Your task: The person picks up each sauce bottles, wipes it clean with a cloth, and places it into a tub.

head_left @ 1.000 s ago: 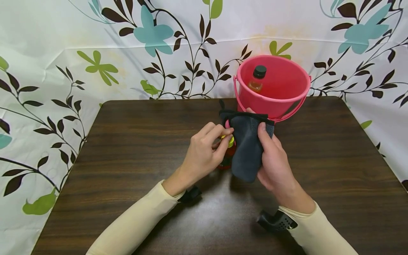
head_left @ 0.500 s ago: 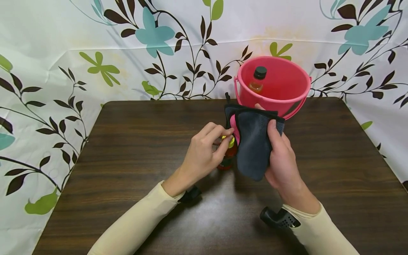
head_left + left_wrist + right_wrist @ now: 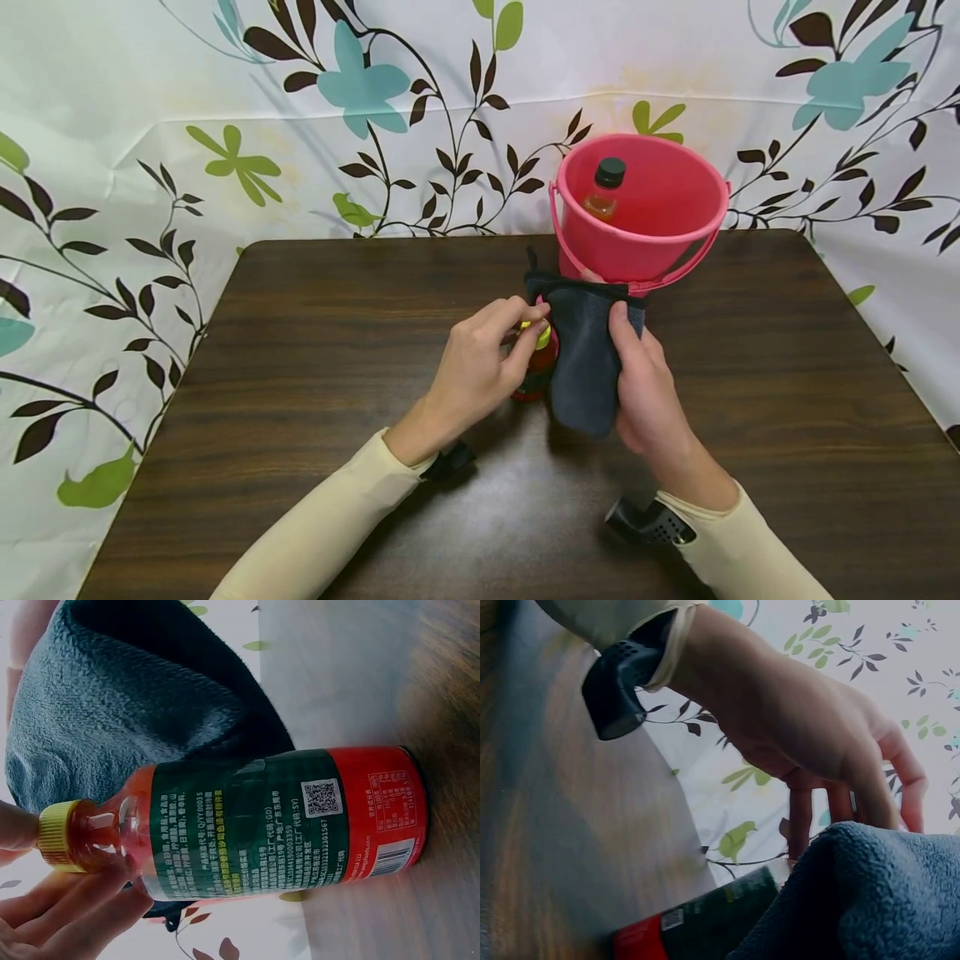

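Observation:
A red sauce bottle with a green label (image 3: 247,825) and a yellow cap (image 3: 61,836) stands upright on the table. My left hand (image 3: 483,362) pinches that cap between thumb and fingers. A folded dark blue-grey cloth (image 3: 585,358) hangs from my right hand (image 3: 651,387), whose thumb lies on its front; the fingers behind are mostly hidden. The cloth is just right of the bottle (image 3: 538,367). In the right wrist view the cloth (image 3: 885,892) covers the bottle's upper part.
Behind the cloth, near the table's back edge, stands a pink bucket (image 3: 637,250) with its handle hanging at the front. Inside it is a bottle with a dark cap (image 3: 611,172). A patterned sheet (image 3: 420,183) hangs behind the dark wooden table (image 3: 337,333).
The right hand and cloth shifted right and slightly up, then came back left and down. The left hand stays on the yellow cap.

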The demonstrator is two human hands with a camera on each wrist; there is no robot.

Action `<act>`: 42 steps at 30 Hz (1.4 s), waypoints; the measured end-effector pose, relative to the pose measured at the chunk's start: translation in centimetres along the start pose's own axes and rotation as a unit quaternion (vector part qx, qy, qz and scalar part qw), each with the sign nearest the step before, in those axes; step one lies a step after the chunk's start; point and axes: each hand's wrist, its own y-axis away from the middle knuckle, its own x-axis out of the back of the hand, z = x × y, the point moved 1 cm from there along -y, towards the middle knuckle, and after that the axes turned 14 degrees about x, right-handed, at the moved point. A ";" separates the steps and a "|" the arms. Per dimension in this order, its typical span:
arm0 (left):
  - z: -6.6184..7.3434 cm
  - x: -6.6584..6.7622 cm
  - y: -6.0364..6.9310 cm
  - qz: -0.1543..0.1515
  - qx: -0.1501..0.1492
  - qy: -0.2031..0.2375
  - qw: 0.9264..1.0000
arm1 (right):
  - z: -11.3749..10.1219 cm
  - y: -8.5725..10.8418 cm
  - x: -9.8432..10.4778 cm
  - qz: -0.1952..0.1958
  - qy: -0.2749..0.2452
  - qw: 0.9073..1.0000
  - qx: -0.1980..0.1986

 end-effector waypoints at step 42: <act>-0.1 -0.7 0.1 0.030 0.002 -0.022 0.999 | 7.2 0.6 -0.3 0.023 0.137 0.984 -0.110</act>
